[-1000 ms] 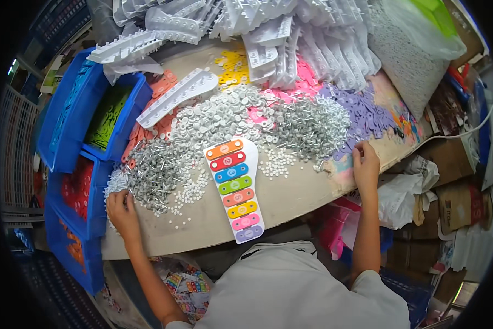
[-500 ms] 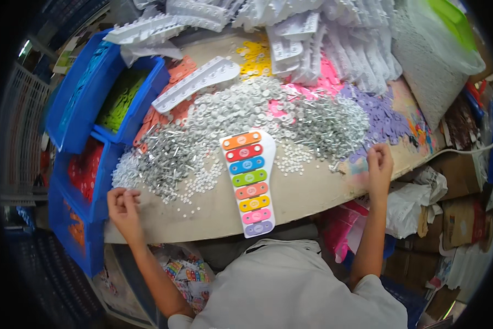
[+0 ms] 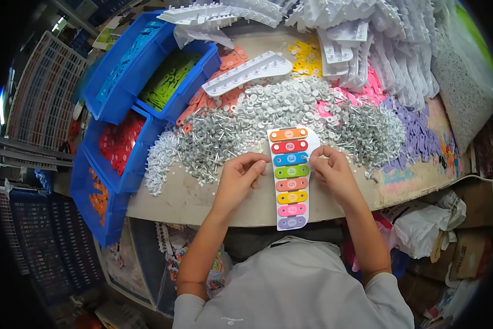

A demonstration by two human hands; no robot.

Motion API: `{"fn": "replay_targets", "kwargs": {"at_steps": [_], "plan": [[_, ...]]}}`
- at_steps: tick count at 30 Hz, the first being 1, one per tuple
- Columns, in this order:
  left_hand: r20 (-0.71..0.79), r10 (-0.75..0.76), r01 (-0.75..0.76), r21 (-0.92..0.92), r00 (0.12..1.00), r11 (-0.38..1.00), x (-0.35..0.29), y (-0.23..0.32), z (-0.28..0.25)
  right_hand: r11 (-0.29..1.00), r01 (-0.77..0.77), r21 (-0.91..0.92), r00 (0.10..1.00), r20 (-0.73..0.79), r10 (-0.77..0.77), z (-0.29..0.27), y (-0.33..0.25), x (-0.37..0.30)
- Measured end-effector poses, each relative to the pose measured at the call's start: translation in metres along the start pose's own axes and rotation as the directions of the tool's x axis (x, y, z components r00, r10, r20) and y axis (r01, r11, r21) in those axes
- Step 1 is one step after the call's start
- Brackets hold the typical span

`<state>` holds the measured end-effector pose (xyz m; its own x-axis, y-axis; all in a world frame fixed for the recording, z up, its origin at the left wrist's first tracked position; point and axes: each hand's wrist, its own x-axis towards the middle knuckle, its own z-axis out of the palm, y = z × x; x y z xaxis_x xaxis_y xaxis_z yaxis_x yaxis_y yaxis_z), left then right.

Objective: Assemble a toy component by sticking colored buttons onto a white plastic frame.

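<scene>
A toy xylophone [image 3: 314,143] with a white base and a column of coloured bars lies on the table in front of me. White round caps show at the ends of its orange and red bars. Beside the left end of the blue bar [image 3: 290,159], my left hand [image 3: 236,183] has its thumb and fingertips pinched together. My right hand [image 3: 334,172] pinches at that bar's right end, where a tiny pale bit shows at the fingertips. What either pinch holds is too small to make out.
White caps [image 3: 279,104] are heaped beyond the xylophone, between piles of metal pins [image 3: 211,137]. Blue bins [image 3: 127,183] of coloured bars line the left edge. White bases [image 3: 405,60] are stacked at the back, above purple bars [image 3: 416,134]. A filled sack [image 3: 459,93] stands far right.
Both hands have come inward from beside the pin piles to the two sides of the blue bar. The whole view has shifted, so the table's things appear farther right.
</scene>
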<state>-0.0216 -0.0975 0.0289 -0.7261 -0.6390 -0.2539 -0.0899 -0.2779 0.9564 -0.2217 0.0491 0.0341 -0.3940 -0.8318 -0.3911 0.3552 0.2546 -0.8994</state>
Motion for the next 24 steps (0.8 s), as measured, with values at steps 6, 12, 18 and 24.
{"fn": "replay_targets", "kwargs": {"at_steps": [6,12,18,24], "plan": [[0.026,-0.092,0.094,-0.079,0.995,0.992,0.012,0.002,0.006,0.999,-0.030,-0.014,0.999,-0.024,0.030,0.004,0.002,0.003],[0.092,-0.128,0.141,-0.146,0.988,0.979,0.021,0.000,0.009,0.948,0.145,-0.285,0.980,-0.094,-0.178,-0.001,0.021,0.013],[0.115,-0.190,0.199,-0.075,0.975,0.977,0.028,-0.005,0.011,0.904,0.127,-0.408,0.963,-0.168,-0.211,-0.001,0.011,0.008],[-0.010,-0.123,0.123,0.047,0.992,0.991,0.036,-0.017,0.008,0.868,0.123,-0.482,0.962,-0.157,-0.223,0.006,-0.010,0.008]]}}
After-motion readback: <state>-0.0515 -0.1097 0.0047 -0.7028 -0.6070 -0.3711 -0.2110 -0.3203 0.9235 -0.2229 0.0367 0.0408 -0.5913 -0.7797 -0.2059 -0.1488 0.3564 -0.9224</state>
